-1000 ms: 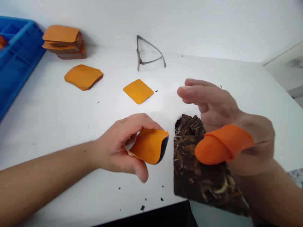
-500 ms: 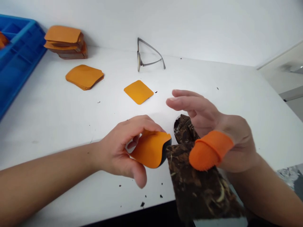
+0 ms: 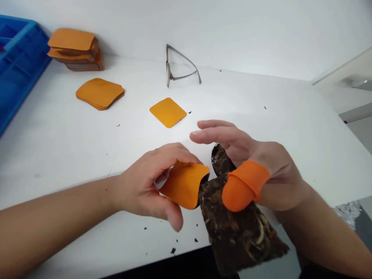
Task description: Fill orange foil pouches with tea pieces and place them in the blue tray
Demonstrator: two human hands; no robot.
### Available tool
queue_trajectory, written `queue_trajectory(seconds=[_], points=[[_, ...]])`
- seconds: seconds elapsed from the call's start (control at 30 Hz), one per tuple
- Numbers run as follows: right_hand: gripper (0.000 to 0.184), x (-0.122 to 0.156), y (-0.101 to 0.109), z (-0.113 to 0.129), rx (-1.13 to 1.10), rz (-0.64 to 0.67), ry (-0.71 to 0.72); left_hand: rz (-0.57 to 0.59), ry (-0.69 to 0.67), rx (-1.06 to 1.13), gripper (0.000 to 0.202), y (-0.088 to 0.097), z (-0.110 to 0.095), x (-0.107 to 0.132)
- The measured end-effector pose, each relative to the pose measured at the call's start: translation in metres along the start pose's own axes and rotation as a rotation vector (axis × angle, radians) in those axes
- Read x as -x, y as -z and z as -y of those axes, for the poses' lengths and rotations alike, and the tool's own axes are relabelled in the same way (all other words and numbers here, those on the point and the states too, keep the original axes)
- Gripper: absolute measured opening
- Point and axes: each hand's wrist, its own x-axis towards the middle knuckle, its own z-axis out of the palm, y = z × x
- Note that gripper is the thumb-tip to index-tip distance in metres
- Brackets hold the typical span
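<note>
My left hand (image 3: 148, 182) holds a small orange paper pouch (image 3: 184, 184), fingers curled around it, its mouth bowed open toward the right. In my right hand (image 3: 276, 174) is a dark brown slab of pressed leaves (image 3: 241, 236), like a tea brick, held under the thumb. That thumb wears an orange rubber finger cot (image 3: 244, 186); the index and other fingers stretch out to the left. The slab's upper left corner meets the pouch's mouth; how far inside it reaches is hidden. Behind the slab, partly covered by my right hand, another dark leafy piece (image 3: 221, 161) shows.
One flat orange pouch (image 3: 168, 112) lies ahead, with a small pile of pouches (image 3: 100, 93) and a taller stack (image 3: 74, 48) farther left. Glasses (image 3: 181, 68) rest near the wall. A blue crate (image 3: 26, 58) stands at the left. Dark crumbs dot the white table (image 3: 72, 147).
My right hand has moved left with the slab, bringing its corner up to the pouch's mouth. My left hand stays nearly in place. The whole view has shifted slightly.
</note>
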Motion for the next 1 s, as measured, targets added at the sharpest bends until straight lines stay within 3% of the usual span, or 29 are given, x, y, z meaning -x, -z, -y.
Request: queue_trajectory(seconds=[0.13,0.37,0.67,0.87,1.0], points=[[0.016,0.000,-0.001,0.011,-0.010,0.020,-0.153,0.050,-0.026,0.024,0.063,0.000,-0.001,-0.002],[0.016,-0.009,-0.003,0.012,-0.102,0.109,-0.142,0.087,-0.053,0.066,0.065,0.000,-0.001,-0.002],[0.009,-0.002,-0.010,0.011,-0.191,0.023,-0.188,0.090,-0.030,0.124,0.073,-0.008,-0.002,0.004],[0.014,-0.004,-0.012,0.010,-0.174,0.005,-0.208,0.078,-0.003,-0.003,0.047,-0.009,-0.003,0.010],[0.015,-0.006,-0.011,0.004,-0.091,0.009,-0.162,0.084,-0.091,-0.069,0.050,-0.007,-0.002,0.009]])
